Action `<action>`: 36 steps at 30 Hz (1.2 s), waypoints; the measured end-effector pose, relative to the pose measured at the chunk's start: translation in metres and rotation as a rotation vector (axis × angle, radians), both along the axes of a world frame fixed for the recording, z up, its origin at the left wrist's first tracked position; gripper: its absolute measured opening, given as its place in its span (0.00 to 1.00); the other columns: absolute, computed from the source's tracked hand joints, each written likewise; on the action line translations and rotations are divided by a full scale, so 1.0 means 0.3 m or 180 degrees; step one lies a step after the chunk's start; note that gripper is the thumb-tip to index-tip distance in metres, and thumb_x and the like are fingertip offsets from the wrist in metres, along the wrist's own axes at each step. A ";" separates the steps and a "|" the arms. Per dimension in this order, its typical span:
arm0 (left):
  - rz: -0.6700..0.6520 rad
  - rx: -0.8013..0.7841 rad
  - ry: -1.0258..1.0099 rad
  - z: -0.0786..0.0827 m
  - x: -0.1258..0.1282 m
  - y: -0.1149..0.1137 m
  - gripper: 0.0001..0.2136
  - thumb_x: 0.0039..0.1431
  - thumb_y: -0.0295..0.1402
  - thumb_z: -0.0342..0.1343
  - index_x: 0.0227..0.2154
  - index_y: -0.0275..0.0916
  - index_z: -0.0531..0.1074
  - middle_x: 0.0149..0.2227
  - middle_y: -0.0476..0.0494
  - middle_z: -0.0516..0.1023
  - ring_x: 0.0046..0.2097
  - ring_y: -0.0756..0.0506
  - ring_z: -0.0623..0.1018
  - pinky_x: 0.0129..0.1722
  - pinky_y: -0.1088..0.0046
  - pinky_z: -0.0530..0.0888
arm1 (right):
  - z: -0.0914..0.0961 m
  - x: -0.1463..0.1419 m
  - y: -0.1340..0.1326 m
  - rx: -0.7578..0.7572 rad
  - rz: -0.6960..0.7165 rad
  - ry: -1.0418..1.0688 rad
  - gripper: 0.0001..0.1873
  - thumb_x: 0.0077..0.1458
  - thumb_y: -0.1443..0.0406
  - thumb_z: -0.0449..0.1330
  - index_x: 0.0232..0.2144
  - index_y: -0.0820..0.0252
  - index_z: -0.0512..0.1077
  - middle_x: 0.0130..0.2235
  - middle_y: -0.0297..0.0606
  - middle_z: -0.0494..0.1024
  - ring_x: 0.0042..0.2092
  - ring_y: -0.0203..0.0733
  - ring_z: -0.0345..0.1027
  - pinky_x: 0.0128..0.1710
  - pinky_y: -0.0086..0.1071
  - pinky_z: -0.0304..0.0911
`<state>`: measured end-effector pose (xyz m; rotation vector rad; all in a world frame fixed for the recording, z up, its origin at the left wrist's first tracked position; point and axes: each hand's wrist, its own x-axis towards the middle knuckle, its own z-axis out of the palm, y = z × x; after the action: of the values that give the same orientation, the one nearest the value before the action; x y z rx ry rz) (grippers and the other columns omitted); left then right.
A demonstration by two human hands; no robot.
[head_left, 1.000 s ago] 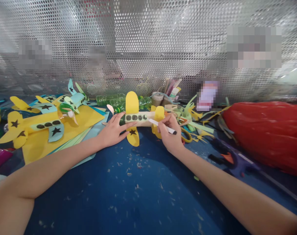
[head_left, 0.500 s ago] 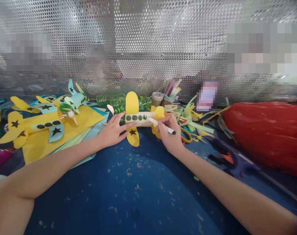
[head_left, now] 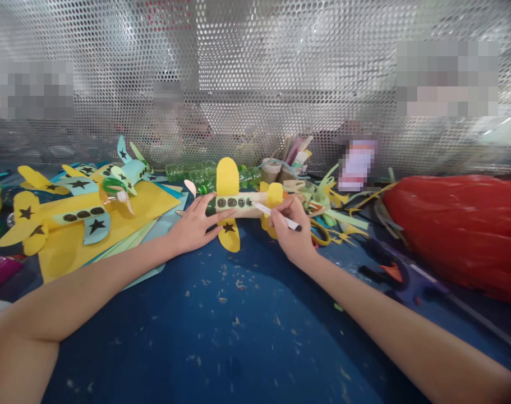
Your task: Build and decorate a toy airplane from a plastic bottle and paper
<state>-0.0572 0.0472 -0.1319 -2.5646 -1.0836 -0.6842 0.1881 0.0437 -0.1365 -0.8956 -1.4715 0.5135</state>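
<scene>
A toy airplane [head_left: 255, 212] with a pale body and yellow paper wings lies across the middle of the table. Black round spots run in a row along its side, and a black star marks the near wing. My left hand [head_left: 196, 223] holds the nose end, its fingers across the body and thumb by the near wing. My right hand [head_left: 295, 231], fingers closed, grips a white marker [head_left: 285, 219] with a black end. Its tip is at the rightmost spot; whether it touches cannot be made out.
Finished-looking paper airplanes [head_left: 53, 216] lie at left on coloured sheets [head_left: 150, 202]. Behind are green plastic bottles [head_left: 192, 171] and a cup [head_left: 271, 168]. Right are scissors [head_left: 321, 233], paper scraps [head_left: 343, 219], a purple glue gun [head_left: 415, 280] and a red plastic bag [head_left: 461, 230]. Perforated metal [head_left: 247, 62] rises behind.
The marker tip has shifted slightly left over the rightmost spot, which looks a little more filled with black. My left hand and the airplane stay in place.
</scene>
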 end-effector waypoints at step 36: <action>0.0020 -0.0032 -0.0004 -0.003 -0.002 0.001 0.22 0.66 0.37 0.49 0.62 0.58 0.58 0.64 0.41 0.47 0.64 0.32 0.55 0.58 0.45 0.62 | 0.006 -0.003 0.000 -0.0067 -0.0013 0.0100 0.09 0.53 0.68 0.56 0.26 0.55 0.57 0.22 0.26 0.62 0.24 0.32 0.55 0.24 0.29 0.53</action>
<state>-0.0578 0.0474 -0.1327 -2.5683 -1.0980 -0.6806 0.1871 0.0436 -0.1348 -0.9032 -1.4379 0.5385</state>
